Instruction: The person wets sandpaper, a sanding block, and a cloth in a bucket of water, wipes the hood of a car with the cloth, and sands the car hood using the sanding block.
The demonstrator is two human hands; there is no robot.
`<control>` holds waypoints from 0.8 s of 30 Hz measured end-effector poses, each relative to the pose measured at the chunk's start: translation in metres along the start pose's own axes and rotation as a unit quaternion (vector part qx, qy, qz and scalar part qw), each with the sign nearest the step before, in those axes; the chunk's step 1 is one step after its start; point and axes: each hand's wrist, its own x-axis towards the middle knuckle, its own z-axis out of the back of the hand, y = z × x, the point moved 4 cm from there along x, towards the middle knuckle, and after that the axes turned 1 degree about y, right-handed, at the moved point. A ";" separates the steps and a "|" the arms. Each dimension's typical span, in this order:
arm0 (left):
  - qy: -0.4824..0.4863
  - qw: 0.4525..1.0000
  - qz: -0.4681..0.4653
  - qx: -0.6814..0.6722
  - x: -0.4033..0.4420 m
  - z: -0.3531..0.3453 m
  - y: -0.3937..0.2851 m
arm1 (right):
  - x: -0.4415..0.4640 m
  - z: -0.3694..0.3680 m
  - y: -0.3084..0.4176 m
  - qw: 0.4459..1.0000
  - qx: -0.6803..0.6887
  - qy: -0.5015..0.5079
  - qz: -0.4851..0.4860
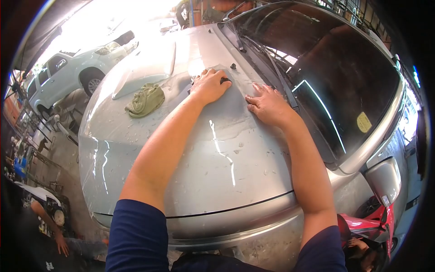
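Note:
My left hand (211, 86) is curled over a black sanding block (225, 80), pressed to the silver car hood (190, 154). Palm and fingers hide most of the block; only its dark edges show. To the right, my right hand (268, 105) lies on the hood near the windshield base, fingers spread and holding nothing. A crumpled olive-green cloth (146, 100) rests on the hood left of my left hand. Water drops and wet streaks cover the paint, and a duller grey patch surrounds my hands.
The windshield (317, 68) and a wiper arm (277, 75) border the hood on the right. A side mirror (384, 180) sticks out at lower right, above a red vehicle (367, 224). A white car (77, 68) stands at left. Other people are partly visible in both lower corners.

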 end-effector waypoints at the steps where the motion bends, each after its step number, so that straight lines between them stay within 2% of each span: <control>1: 0.002 1.000 0.000 -0.001 0.000 0.000 0.000 | 0.000 0.000 0.002 1.000 -0.004 0.004 0.008; 8: 0.003 1.000 0.002 -0.004 0.000 0.001 -0.001 | -0.003 -0.002 0.020 0.998 0.015 0.001 0.059; 11: 0.002 1.000 0.002 -0.005 0.000 0.001 0.000 | -0.009 -0.002 0.033 0.992 0.050 0.020 0.117; 14: 0.008 1.000 0.007 0.006 -0.002 0.003 -0.002 | -0.010 -0.001 0.031 0.991 0.044 0.013 0.124; 20: 0.017 1.000 -0.004 0.022 0.000 0.002 -0.001 | 0.007 -0.003 -0.014 0.998 0.032 -0.046 0.005; 21: 0.017 0.999 -0.008 0.026 0.000 0.001 0.000 | 0.009 -0.004 -0.020 0.999 -0.006 -0.044 -0.011; 22: 0.018 0.999 -0.013 0.030 0.000 0.001 -0.001 | 0.011 -0.004 -0.026 0.997 0.006 -0.081 -0.012; 24: -0.074 0.990 -0.096 0.076 -0.003 0.001 -0.006 | 0.013 -0.004 -0.037 0.987 0.030 -0.159 -0.015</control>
